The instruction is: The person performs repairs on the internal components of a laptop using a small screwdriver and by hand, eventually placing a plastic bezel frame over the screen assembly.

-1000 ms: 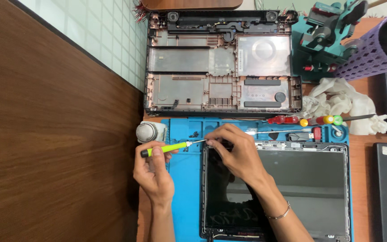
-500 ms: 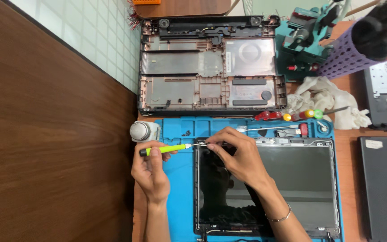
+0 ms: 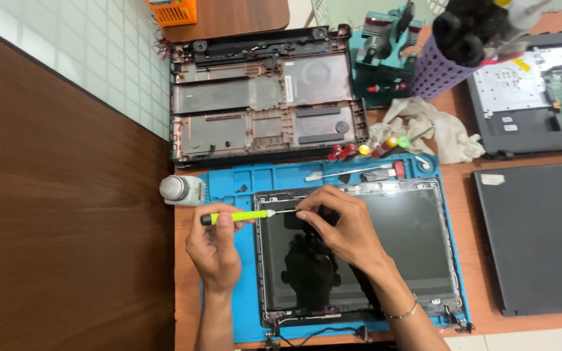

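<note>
On the wooden desk [image 3: 187,305] lies a bright blue silicone work mat [image 3: 229,185], and every place here is told from that mat. Flat on its middle lies a dark, glossy laptop screen panel in a thin grey frame [image 3: 411,240]. Over the mat's left edge the left hand [image 3: 214,250] has its fingers closed round the handle of a slim yellow-green screwdriver [image 3: 235,216], which lies level, its metal shaft pointing right toward the panel's upper left corner. There the right hand [image 3: 339,227] pinches its fingers [image 3: 307,213] shut on the tip of the shaft (whether a screw sits between them is too small to tell).

Just off the mat's upper left corner stands a small white bottle with a grey cap [image 3: 180,190]. Beyond the mat's far edge rests an empty black laptop bottom case, inside up [image 3: 265,104]. At the far right corner lies a crumpled pale cloth [image 3: 434,130]. To the right of the mat sits a closed black laptop [image 3: 538,237].
</note>
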